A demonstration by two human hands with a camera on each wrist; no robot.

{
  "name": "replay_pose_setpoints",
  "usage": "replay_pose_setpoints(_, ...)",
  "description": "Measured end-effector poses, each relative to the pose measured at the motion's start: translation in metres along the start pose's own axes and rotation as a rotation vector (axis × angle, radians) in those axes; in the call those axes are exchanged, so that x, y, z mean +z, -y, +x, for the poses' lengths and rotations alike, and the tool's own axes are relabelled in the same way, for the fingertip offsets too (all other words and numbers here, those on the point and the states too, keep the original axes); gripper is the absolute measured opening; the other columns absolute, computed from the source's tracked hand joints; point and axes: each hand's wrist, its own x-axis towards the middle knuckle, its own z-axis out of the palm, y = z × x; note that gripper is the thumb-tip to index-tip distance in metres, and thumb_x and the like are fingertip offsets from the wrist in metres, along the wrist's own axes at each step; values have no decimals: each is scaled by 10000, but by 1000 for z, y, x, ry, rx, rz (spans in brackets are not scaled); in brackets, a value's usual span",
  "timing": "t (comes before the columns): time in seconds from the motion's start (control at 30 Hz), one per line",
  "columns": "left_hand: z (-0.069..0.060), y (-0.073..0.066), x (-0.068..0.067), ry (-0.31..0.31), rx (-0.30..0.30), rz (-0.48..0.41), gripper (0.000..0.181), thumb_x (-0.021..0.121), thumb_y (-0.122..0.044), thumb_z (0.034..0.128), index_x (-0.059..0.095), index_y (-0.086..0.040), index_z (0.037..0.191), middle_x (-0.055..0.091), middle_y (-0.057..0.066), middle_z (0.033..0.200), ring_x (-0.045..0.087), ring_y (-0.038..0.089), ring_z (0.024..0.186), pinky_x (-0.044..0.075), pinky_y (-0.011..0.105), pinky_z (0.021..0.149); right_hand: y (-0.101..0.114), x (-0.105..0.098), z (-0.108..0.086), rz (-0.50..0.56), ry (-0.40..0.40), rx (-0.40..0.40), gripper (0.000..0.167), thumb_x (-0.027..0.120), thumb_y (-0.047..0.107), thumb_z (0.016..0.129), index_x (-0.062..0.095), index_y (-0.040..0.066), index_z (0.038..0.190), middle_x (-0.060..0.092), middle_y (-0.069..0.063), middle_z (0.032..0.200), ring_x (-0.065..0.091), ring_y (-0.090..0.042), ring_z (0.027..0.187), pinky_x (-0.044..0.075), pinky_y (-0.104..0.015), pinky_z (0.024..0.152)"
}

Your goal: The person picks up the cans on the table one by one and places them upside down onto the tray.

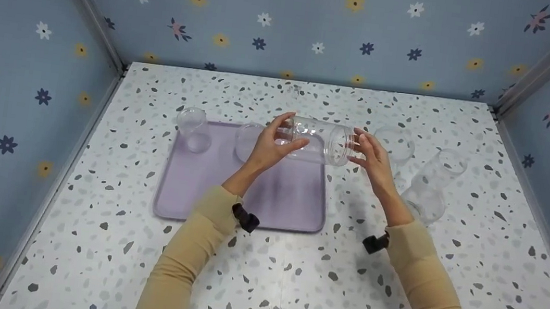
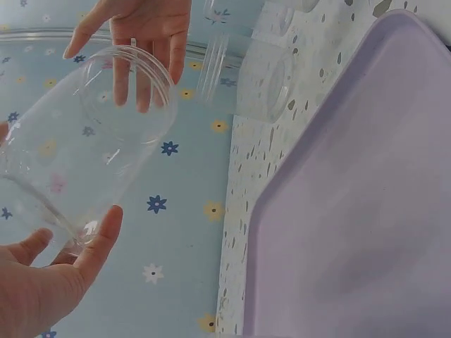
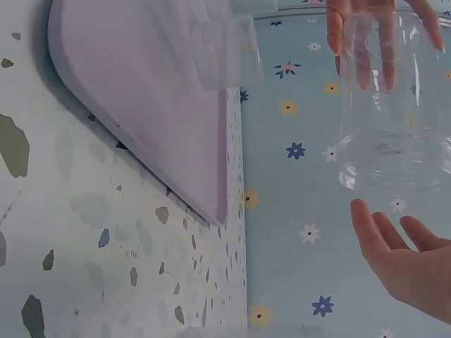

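Observation:
A clear, wide-mouthed jar (image 1: 317, 134) lies sideways in the air above the back right part of a lilac tray (image 1: 192, 186). My left hand (image 1: 272, 146) grips its closed end, thumb in front and fingers around the far side. The ribbed rim of the open mouth faces right, and in the left wrist view the jar (image 2: 77, 134) appears empty. Near that mouth is my right hand (image 1: 376, 162), fingers spread and loosely bent. The right wrist view shows a small gap between the right fingertips (image 3: 359, 211) and the jar (image 3: 394, 105).
On the tray's left side stands a clear cup-like container (image 1: 194, 131); another clear round container (image 1: 245, 143) is partly behind my left hand. To the right, on the speckled table (image 1: 291, 282), are more clear containers (image 1: 394, 145), including a tall one (image 1: 434, 184). Flowered panels (image 1: 296, 26) enclose the table.

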Motion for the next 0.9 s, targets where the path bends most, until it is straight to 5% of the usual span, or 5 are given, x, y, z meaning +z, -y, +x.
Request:
replay_pose_setpoints(0.17,3,4,-4,0,-67,82,684,690,-326,749,379,-142,1329,445,94,1146,481,213,972,453,324,752,-13,-15,1,27,-34,-70,515,505,378,886,493,-25,1206,522,-224,1117,525,-299,1008,480,-353,783)
replay_pose_setpoints(0.33,7,5,-6,0,-102,144,729,700,-388,723,377,-143,1329,455,80,1130,475,197,952,445,313,743,2,-17,-10,-152,-101,-55,422,469,252,923,480,-63,1204,537,-194,1111,537,-250,1001,477,-337,791)
replay_pose_setpoints(0.53,15,4,-5,-1,-127,224,791,708,-416,706,352,-130,1351,449,81,1129,455,190,962,428,311,737,21,-17,-25,-326,-142,-69,333,496,59,896,478,-126,1173,531,-242,1107,534,-158,939,450,-186,744)
replay_pose_setpoints(0.9,31,9,-2,18,-157,364,833,711,-422,702,327,-105,1369,408,144,1255,404,225,1121,383,361,880,1,-48,-38,-725,-157,-123,461,609,201,843,484,-50,1210,506,-222,1158,472,-321,1050,392,-471,852)
